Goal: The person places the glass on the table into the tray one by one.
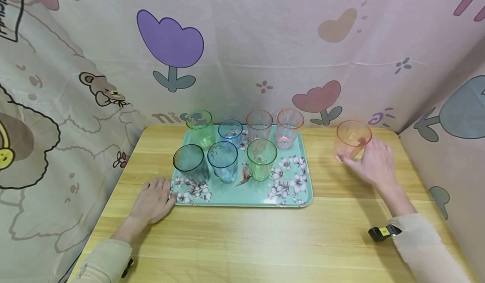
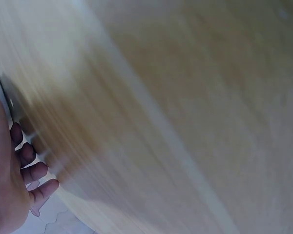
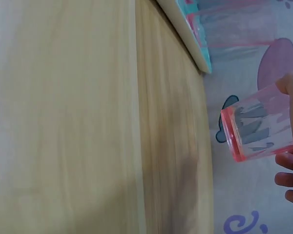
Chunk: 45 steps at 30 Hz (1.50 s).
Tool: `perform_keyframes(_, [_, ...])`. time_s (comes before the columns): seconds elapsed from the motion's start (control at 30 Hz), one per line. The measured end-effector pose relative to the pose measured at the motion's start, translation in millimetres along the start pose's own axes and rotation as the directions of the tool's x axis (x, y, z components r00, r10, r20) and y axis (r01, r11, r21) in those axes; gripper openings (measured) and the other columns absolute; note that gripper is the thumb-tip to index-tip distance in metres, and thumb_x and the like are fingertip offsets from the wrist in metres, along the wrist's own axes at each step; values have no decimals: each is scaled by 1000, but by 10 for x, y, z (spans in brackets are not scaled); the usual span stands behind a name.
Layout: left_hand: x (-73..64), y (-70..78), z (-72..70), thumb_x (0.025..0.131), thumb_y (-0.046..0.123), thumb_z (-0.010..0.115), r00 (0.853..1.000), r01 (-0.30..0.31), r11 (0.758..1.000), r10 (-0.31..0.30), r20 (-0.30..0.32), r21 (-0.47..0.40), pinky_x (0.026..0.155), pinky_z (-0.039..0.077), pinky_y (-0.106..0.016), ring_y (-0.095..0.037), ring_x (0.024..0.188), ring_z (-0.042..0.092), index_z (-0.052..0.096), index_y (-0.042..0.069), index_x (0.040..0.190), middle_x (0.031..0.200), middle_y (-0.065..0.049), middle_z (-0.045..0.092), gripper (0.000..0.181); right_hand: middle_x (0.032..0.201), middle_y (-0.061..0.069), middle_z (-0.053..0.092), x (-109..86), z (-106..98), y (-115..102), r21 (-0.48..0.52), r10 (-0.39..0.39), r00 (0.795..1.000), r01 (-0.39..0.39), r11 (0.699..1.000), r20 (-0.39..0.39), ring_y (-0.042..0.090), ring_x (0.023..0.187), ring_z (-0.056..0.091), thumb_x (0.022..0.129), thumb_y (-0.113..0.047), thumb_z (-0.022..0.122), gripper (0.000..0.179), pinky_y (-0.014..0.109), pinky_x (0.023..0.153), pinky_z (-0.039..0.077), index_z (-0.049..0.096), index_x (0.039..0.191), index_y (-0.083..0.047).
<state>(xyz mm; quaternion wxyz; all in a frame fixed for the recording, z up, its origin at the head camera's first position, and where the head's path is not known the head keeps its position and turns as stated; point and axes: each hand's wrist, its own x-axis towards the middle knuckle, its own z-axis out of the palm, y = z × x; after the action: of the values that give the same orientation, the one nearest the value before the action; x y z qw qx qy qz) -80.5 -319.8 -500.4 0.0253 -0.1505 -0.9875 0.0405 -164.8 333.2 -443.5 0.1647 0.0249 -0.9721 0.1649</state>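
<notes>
A clear tumbler with an orange-pink tint (image 1: 350, 142) is gripped by my right hand (image 1: 375, 163), thumb on the near side and fingers behind. In the right wrist view the tumbler (image 3: 259, 124) appears lifted off the table, its thick base showing. To the left, my left hand (image 1: 153, 201) rests palm down at the near left corner of the teal floral tray (image 1: 242, 196), thumb at its rim. Its loosely bent fingers (image 2: 34, 173) show in the left wrist view. On the tray stand several tumblers: green (image 1: 261, 161), blue (image 1: 223, 163), dark grey (image 1: 191, 165) and pink (image 1: 289, 129).
A wooden table (image 1: 242, 241) carries the tray. Behind it hangs a printed curtain (image 1: 246, 34), which also closes off both sides. Two more tumblers, a smaller blue one (image 1: 230, 133) and a pale red one (image 1: 259, 125), stand in the tray's back row.
</notes>
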Motion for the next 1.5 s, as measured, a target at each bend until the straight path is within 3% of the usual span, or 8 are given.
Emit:
perform_keyframes(0.1, [12,-3,-9,102,37,51,1000,2,1000,-2,4,-5,88,45,-54,-37,105,55,55,0,112,109,-20,61,39,106,31,65,-37,11,-55,14,-7,1000,7,1000,-12,49,99,59,77,-54,84,78,60,88,38,57,121,4])
perform_keyframes(0.73, [16,-7,-14,103,37,51,1000,10,1000,-10,15,-17,90,45,-56,-39,110,56,56,-1,114,113,-22,63,40,110,29,69,-121,102,-427,133,-67,997,72,989,-42,47,105,61,77,-40,86,69,58,92,40,59,122,4])
perform_keyframes(1.5, [-13,1,-3,102,37,52,1000,6,1000,-6,0,-13,91,46,-57,-39,110,56,56,-1,114,113,-22,63,40,102,18,74,-198,486,-887,232,-172,985,174,957,-26,38,96,66,76,-45,89,63,52,89,43,65,114,-1])
